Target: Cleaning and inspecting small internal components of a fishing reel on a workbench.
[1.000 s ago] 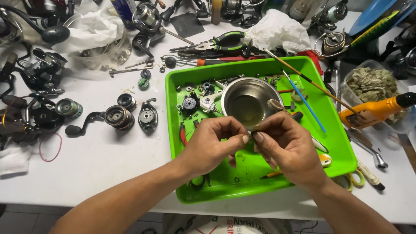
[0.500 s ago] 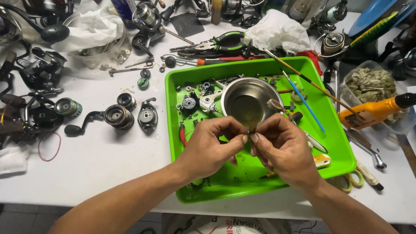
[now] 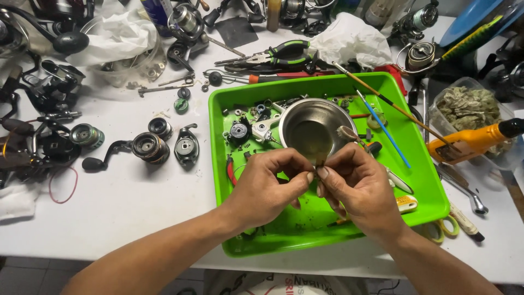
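Over the bright green tray (image 3: 420, 191), my left hand (image 3: 267, 186) and my right hand (image 3: 355, 186) meet fingertip to fingertip. Together they pinch a small thin metal part (image 3: 319, 161), mostly hidden by the fingers. Just beyond the fingers stands a steel bowl (image 3: 314, 128) with dark liquid in it. Small reel parts (image 3: 240, 131) lie in the tray to the left of the bowl. A brush head (image 3: 346, 133) rests on the bowl's right rim.
Disassembled fishing reels (image 3: 150, 146) and reel bodies (image 3: 49, 93) crowd the white table on the left. Green-handled pliers (image 3: 273, 54) and a crumpled cloth (image 3: 349, 43) lie behind the tray. An orange bottle (image 3: 469, 141), a wrench (image 3: 464, 191) and scissors (image 3: 442, 226) lie at the right.
Both hands have stayed together over the tray, shifting slightly toward the bowl. The fingers have turned the small part a little between them.
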